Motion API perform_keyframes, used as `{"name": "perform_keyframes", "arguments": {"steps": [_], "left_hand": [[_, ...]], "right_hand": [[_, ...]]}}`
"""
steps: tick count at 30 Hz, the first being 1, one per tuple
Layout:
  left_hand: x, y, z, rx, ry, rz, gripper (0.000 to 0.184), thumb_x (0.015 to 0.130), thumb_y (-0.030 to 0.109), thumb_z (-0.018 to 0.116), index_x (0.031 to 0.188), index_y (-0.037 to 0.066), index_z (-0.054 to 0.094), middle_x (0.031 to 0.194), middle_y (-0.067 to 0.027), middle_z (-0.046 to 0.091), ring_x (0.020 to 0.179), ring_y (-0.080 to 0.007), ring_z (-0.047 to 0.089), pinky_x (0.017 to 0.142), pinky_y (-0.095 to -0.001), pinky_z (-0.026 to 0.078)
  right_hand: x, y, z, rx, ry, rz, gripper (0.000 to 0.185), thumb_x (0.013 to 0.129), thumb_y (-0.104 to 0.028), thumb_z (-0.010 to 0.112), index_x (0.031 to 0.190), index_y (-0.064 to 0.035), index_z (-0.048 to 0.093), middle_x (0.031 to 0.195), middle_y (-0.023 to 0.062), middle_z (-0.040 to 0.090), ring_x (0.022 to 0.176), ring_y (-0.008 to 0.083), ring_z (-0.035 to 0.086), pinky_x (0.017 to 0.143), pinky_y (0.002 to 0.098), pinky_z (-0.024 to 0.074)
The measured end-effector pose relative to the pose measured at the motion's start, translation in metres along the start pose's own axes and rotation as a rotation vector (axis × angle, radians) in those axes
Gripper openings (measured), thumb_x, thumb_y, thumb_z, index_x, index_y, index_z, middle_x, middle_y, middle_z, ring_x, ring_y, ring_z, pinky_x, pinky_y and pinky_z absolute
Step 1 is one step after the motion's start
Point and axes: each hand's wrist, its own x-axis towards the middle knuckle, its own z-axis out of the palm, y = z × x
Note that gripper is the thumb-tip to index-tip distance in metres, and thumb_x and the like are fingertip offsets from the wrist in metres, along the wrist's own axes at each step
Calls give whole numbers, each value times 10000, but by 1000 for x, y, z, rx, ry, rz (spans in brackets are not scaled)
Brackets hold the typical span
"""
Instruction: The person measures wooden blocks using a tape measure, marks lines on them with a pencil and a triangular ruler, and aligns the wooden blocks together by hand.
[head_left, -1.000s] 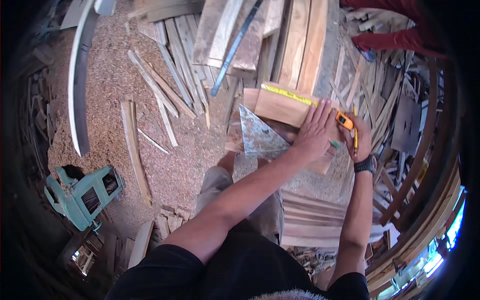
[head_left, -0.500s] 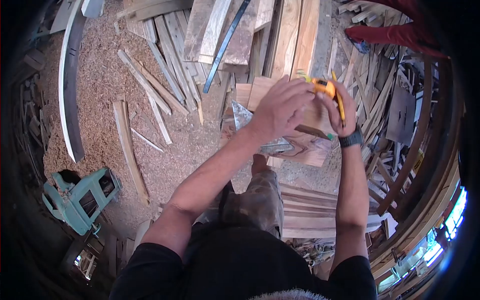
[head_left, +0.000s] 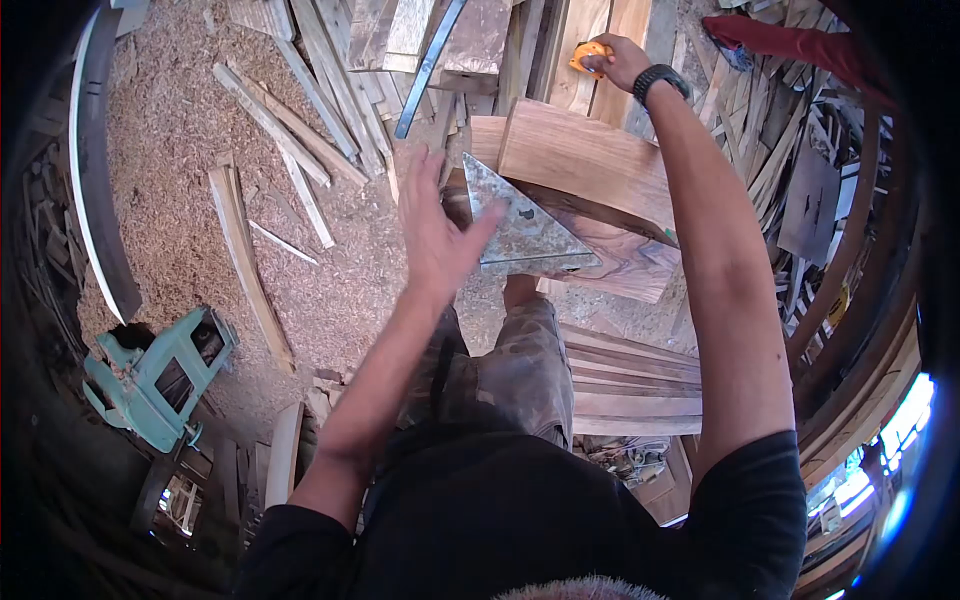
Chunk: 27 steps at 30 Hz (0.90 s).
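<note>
My left hand (head_left: 440,235) is open, thumb and fingers spread, just left of a metal triangle square (head_left: 520,225); its thumb overlaps the square's left edge in view. The square leans across darker grained wood (head_left: 625,262). Beyond it lies a thick wooden block (head_left: 580,155). My right hand (head_left: 622,62), with a watch on the wrist, is closed round an orange tape measure (head_left: 590,58) above long planks (head_left: 575,90). No extended tape blade shows. The pencil is not visible.
A green metal machine part (head_left: 165,380) stands at the lower left. Wood strips (head_left: 245,265) lie on the shavings-covered floor. At the top, a dark metal bar (head_left: 430,70) rests by stacked boards. Another person's red-trousered leg (head_left: 790,45) is at the upper right.
The tape blade has left the block. My right hand has carried the tape measure up and left onto the planks. My left hand has moved left off the block and opened, uncovering the square.
</note>
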Motion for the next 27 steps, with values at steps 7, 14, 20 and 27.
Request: {"name": "perform_keyframes", "arguments": {"steps": [7,14,20,27], "left_hand": [[-56,11,23,176,-53,84,1027,705,467,901,1507,66,400,1601,-328,252,1466,-517,259,1196,-598,212],[-60,6,22,144,-133,57,912,757,577,820,1474,126,481,1658,-307,176,1538,-509,143,1211,-675,89],[-67,-7,25,208,-179,162,698,755,556,829,1305,192,601,1660,-275,215,1531,-515,172,1169,-739,83],[-66,-2,16,129,-123,180,562,826,455,803,1268,160,621,1643,-232,308,1534,-463,242,1185,-716,65]], "right_hand": [[15,14,10,-219,5,136,539,901,-384,748,1318,-56,653,1190,217,719,1113,373,689,970,443,542],[0,16,-6,-259,74,108,505,950,-429,625,1324,-92,664,1232,243,699,1153,404,665,1013,453,520],[-117,-9,-61,178,-53,0,640,936,-612,642,1181,-25,713,1072,202,739,1043,317,712,907,401,540],[-203,-15,-83,-175,-203,116,816,794,-757,697,1210,-55,698,1056,174,753,1043,313,719,915,406,546]]}}
